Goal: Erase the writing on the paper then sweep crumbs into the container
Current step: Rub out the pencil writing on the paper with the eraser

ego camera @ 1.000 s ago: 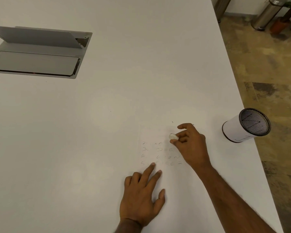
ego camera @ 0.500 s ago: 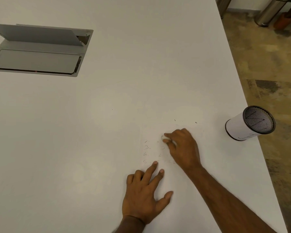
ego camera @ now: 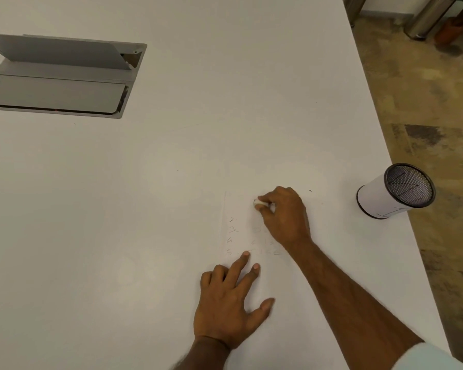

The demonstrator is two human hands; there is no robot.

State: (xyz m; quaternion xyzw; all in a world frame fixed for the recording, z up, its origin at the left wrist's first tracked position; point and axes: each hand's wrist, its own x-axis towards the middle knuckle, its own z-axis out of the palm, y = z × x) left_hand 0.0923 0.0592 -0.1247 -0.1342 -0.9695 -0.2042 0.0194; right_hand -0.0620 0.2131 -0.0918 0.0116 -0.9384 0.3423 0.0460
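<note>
Currently: right hand (ego camera: 284, 217) pinching eraser (ego camera: 259, 202), rubbing upper part of paper (ego camera: 241, 209); remaining writing (ego camera: 251, 240) lying just nearer the person. Left hand (ego camera: 229, 303) pressing spread on paper. Container (ego camera: 393, 192) standing right of paper.

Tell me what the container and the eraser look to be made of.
Container: smooth white matte wall, likely paper wrap or plastic, with a dark rim and what looks like fine metal mesh inside, judging by the dotted grid. Eraser pinched in the right hand: white and dull, probably rubber or vinyl; mostly hidden.
</note>
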